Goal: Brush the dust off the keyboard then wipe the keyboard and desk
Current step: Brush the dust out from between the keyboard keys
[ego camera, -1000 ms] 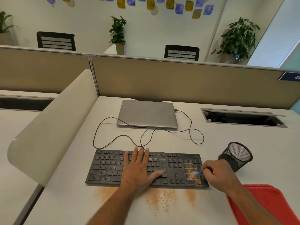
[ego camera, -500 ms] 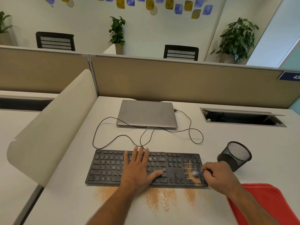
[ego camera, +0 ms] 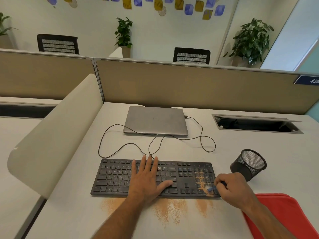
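My left hand (ego camera: 146, 180) lies flat on the middle of the keyboard (ego camera: 119, 178), fingers straight and spread, thumb out to the side, pressing it onto the surface (ego camera: 69, 213). My right hand (ego camera: 231, 188) is curled round a small brush (ego camera: 211, 188); its blue tip touches the number keys at the keyboard's right end, where orange dust (ego camera: 201, 177) lies on the keys. More of that dust lies in patches on the surface just in front of the keyboard. A red cloth (ego camera: 284, 214) lies under my right forearm. A black mesh cup (ego camera: 249, 163) rests tipped on its side just beyond my right hand. Farther back sits a closed laptop (ego camera: 155, 120), its cable (ego camera: 207, 140) looping between it and the keyboard.
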### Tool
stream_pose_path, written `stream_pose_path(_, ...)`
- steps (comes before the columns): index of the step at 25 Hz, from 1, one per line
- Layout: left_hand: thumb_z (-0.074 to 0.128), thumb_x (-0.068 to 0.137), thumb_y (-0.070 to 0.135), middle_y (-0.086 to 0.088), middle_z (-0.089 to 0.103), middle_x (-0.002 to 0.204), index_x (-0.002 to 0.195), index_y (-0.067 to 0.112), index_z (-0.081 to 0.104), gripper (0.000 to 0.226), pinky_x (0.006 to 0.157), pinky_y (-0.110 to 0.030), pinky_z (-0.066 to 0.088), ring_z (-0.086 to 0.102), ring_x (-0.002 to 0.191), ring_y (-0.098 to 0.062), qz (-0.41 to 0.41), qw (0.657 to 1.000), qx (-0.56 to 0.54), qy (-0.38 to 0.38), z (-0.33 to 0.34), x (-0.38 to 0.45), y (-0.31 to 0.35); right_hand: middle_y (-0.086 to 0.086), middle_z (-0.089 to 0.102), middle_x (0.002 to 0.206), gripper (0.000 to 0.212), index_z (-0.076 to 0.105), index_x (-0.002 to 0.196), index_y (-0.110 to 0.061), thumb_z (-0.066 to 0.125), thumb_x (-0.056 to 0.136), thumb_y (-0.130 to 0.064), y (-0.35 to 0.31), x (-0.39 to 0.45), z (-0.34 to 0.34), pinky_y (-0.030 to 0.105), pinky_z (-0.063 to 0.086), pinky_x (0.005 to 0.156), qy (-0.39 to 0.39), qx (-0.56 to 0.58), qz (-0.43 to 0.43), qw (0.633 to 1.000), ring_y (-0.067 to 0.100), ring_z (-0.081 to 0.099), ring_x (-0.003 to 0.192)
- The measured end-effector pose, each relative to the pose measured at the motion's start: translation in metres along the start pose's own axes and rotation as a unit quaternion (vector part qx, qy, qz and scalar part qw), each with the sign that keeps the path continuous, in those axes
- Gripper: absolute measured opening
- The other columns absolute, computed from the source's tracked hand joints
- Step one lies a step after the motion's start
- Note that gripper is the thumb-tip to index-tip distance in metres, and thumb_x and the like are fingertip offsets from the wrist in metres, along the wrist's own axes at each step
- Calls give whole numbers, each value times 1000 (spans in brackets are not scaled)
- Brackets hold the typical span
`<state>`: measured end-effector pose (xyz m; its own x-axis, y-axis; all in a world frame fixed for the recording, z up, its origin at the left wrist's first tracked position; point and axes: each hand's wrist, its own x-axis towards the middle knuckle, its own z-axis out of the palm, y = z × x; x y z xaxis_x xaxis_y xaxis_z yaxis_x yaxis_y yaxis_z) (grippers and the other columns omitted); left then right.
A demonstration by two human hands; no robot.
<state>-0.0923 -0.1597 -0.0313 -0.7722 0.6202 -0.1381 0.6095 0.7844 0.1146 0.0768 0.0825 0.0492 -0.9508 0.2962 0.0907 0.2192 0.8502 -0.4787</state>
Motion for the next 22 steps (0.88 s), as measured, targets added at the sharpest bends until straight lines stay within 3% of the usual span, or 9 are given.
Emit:
stream_pose_path(5, -7, 72, 96, -4, -13, 167, 157, 25, -17, 111, 119, -59, -14, -25, 150, -23, -1, 1000, 1, -2, 0, 1, 0, -28, 52, 45, 22, 67, 64, -24, 52, 73, -11, 3, -3, 0, 10, 28, 35, 11, 2, -2, 1000, 1, 53, 43)
stream_pose_path(9, -8, 71, 96, -4, -14, 167, 157, 24, -17, 112, 120, -59, -12, -24, 150, -23, 1, 1000, 2, -1, 2, 1, -1, -27, 48, 44, 22, 70, 70, -20, 49, 75, -16, 3, -3, 1, 9, 33, 36, 19, 5, 3, 1000, -7, 57, 53)
stream_pose_path(12, -8, 71, 96, -4, -13, 167, 157, 24, -17, 112, 119, -59, -12, -24, 150, -23, 0, 1000, -1, -1, 2, 1, -1, -21, 54, 49, 26, 69, 67, -25, 56, 77, -5, 5, -6, 2, 12, 33, 37, -2, -8, 12, 1000, 1, 57, 50)
stream_pose_path(14, -10, 69, 96, -4, -14, 167, 157, 24, -17, 114, 120, -59, -12, -24, 150, -23, 1, 1000, 1, -2, 2, 1, -1, -17, 54, 45, 30, 63, 61, -35, 54, 74, -9, 8, -7, 1, 11, 29, 36, 10, -3, 10, 1000, 6, 52, 43)
stream_pose_path(17, -11, 69, 96, -4, -13, 167, 157, 24, -17, 114, 120, -59, -12, -24, 150, -23, 1, 1000, 0, 0, 2, 2, -1, -21, 55, 48, 26, 70, 69, -24, 55, 78, -4, 6, -9, 1, 11, 31, 36, 15, 1, 17, 1000, 4, 55, 46)
stream_pose_path(19, -12, 68, 96, -4, -13, 167, 157, 24, -17, 115, 120, -59, -11, -24, 150, -23, 2, 1000, -1, 1, 2, 1, -1, -22, 54, 45, 29, 68, 64, -22, 58, 75, 3, 6, -11, 2, 11, 31, 37, -2, -7, 16, 1000, 5, 53, 43)
stream_pose_path(22, -13, 67, 96, -4, -13, 167, 157, 24, -16, 116, 120, -59, -11, -24, 150, -24, 3, 1000, -1, 2, 2, 0, -1, -16, 57, 46, 28, 70, 65, -20, 59, 74, 4, 8, -12, 1, 11, 30, 36, 17, 0, 19, 1000, 6, 52, 41)
